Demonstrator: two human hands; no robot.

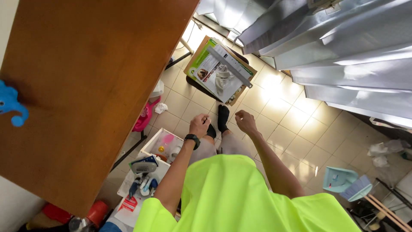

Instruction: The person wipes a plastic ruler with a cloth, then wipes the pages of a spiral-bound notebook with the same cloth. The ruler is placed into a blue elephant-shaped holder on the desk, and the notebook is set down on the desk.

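While both hands hang out in front of the body, their fingers are curled in loosely and hold nothing. The left hand (199,125), with a dark watch (192,138) on its wrist, sits beside the right hand (245,121), apart from it, both above the knees and the black-socked feet (219,120).

Straight ahead of the fingers, just past the feet, lies the nearest thing: a flat cardboard box (219,71) with a printed green-and-white face, resting on a dark low stand over the tiled floor (283,129). A long metal ruler (229,66) lies across its top. The box's long axis runs aslant, from upper left to lower right in the view, and the ruler follows much the same line. Its near corner points toward the gap between the two hands, so neither hand is clearly closer; the right is perhaps a little nearer to the ruler's lower end.

Off to the left stands a brown wooden worktop (86,86) with a blue toy (10,105) on it, and below its edge a white bin (161,148) of small items.
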